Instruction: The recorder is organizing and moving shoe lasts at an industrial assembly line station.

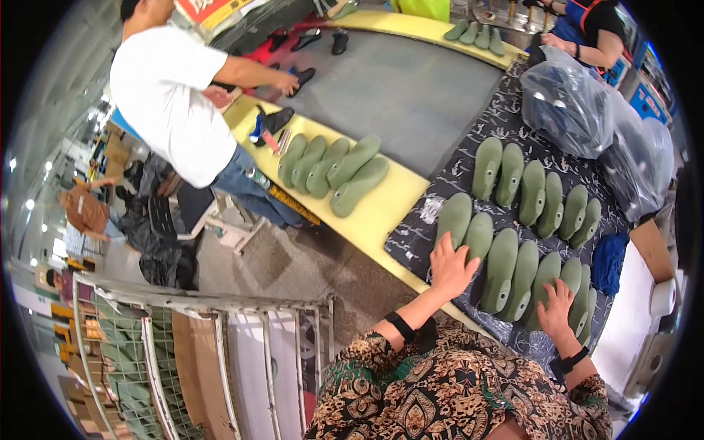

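Note:
Green shoe lasts stand in two rows on a dark, patterned sheet [440, 187]. My left hand [452, 270] curls its fingers over the near ends of two lasts, one taller-looking last [455, 214] and one beside it [479, 233]. My right hand [555, 306] lies with fingers spread on the near row, touching a last [545, 277] in its right half. Left of that hand, another last [500, 264] stands untouched. Behind is the far row, with a last [487, 169] at its left end. The undersides of my fingers are hidden.
More lasts [359, 187] stand on a yellow board [396, 205]. Across the grey surface [389, 88], a person in white [169, 103] handles a black shoe [302, 79]. Clear plastic bags [565, 103] and blue cloth [610, 264] lie rightward. A metal rack [213, 299] stands left.

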Demonstrator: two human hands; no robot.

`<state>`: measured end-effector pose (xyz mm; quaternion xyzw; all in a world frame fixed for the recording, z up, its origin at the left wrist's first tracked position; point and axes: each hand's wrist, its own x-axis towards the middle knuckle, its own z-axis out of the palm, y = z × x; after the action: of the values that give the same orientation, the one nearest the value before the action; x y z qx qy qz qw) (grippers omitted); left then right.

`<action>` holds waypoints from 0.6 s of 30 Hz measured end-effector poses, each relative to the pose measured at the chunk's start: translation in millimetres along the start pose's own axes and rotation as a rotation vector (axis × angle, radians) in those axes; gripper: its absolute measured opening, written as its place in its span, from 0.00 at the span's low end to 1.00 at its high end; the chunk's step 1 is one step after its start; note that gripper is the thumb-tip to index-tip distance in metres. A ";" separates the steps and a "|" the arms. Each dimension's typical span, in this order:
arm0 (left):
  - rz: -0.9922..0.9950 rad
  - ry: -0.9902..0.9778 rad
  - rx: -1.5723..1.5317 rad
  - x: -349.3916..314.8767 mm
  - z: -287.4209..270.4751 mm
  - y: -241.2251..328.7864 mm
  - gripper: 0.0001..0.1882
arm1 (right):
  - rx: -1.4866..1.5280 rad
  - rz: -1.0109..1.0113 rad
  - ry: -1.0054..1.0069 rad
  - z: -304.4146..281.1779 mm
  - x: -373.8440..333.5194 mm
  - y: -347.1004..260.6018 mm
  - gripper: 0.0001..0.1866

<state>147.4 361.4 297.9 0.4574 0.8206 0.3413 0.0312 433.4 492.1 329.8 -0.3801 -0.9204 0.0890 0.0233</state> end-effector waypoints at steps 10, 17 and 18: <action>-0.447 0.023 -0.704 -82.2 -43.1 -113.9 0.10 | -0.076 -0.045 -0.020 0.0 -1.6 -1.0 0.24; -1.226 -0.035 -0.443 -323.3 -57.3 -236.5 0.13 | -0.062 -0.154 -0.011 12.0 -2.7 30.2 0.23; -1.461 0.085 -0.506 -381.2 -49.8 -252.0 0.12 | -0.059 -0.170 0.004 16.2 -1.5 39.9 0.22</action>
<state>166.5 -47.2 88.2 -0.2347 0.8117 0.4282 0.3205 460.5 516.4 306.7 -0.3011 -0.9515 0.0590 0.0212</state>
